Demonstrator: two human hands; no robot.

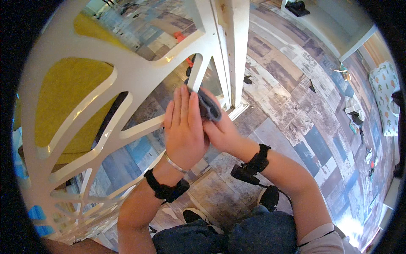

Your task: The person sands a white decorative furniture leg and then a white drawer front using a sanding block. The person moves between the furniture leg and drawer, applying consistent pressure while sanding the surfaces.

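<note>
A white cut-out lattice panel [136, 65] rises before me on the left, with a narrow bar [197, 71] near its right edge. My left hand [185, 130] lies with fingers straight and together against that bar's lower part, on the near side. My right hand [222, 130] holds a folded dark grey cloth [208, 106] around the bar from the right. The two hands meet around bar and cloth. Part of the left palm and the right fingers are hidden. Whether the left hand also grips the cloth does not show.
Right of the panel stands a white post [239, 41]. A patchwork-patterned floor [285, 92] bears scattered dark scraps [247, 79]. A mustard-yellow surface [73, 101] shows behind the lattice. At the far right are a patterned cushion-like item [384, 98] and a white shelf unit [336, 28]. My shoes [269, 197] are below.
</note>
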